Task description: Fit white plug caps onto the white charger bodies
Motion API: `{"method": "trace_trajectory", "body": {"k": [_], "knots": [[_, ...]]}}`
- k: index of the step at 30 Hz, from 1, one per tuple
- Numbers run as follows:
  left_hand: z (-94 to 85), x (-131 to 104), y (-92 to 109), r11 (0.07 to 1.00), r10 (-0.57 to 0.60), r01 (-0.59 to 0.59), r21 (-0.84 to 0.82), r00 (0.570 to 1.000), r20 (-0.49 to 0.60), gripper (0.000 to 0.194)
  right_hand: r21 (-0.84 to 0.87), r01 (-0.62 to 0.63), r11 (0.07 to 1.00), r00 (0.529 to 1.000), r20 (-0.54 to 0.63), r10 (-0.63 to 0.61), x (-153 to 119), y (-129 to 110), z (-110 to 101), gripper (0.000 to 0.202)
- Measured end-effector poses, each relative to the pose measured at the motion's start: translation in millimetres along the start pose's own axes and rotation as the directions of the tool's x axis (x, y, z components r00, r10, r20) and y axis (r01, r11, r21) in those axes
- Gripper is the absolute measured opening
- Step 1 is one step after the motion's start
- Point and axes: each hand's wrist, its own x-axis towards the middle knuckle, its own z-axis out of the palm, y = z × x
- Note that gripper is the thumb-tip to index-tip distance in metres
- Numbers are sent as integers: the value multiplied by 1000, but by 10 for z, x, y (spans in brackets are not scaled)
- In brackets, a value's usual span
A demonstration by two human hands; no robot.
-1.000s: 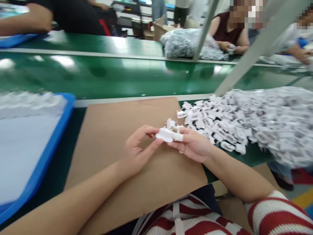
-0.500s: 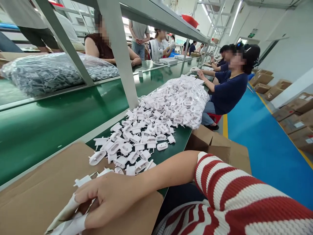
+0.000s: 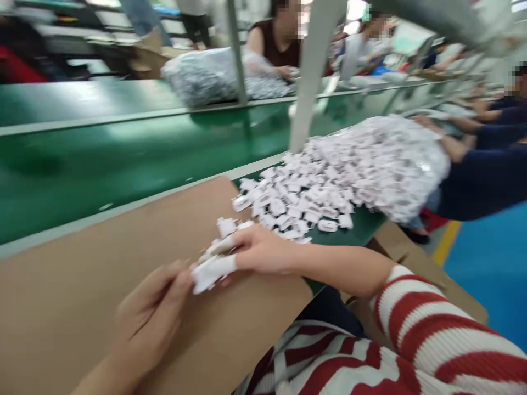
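Above the brown cardboard sheet, my two hands meet at a small white plastic part, blurred by motion. My left hand pinches its left end between thumb and fingertips. From the other side my right hand, with white coverings on its thumb and a finger, closes on the same part; its fingertips partly hide it. Just behind the right fingers lie a few similar white parts. They run into a large heap of white plastic parts with thin pins.
A clear plastic bag full of white parts lies beyond the heap. Left of a metal post runs a green belt. Another bag of greyish parts lies across it. Co-workers sit around; an open carton stands below the table's right edge.
The view has swung left and down, so the heap sits further right. My left hand has come into view, and both hands now meet at a white part.
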Motion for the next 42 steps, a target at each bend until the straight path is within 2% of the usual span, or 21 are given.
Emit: {"method": "trace_trajectory", "body": {"k": [3, 8, 20, 33, 42], "knots": [[39, -46, 34, 986, -24, 23, -166, 1000, -1, 28, 163, -101, 982, 995, 16, 99, -39, -56, 25, 17], [87, -3, 5, 945, -34, 30, -326, 999, -5, 29, 204, -154, 967, 988, 26, 152, -80, -133, 9, 28], [91, -29, 14, 930, -41, 46, -365, 999, 21, 33, 160, -182, 970, 983, -4, 185, -97, -186, 58, 30], [58, -21, 98, 913, 31, -16, -407, 999, 32, 21, 172, -254, 952, 967, 23, 254, -98, -186, 32, 34], [62, -42, 123, 921, 11, -1, -388, 1000, 24, 20, 135, -205, 969, 979, 10, 206, -126, -188, 59, 25]]}}
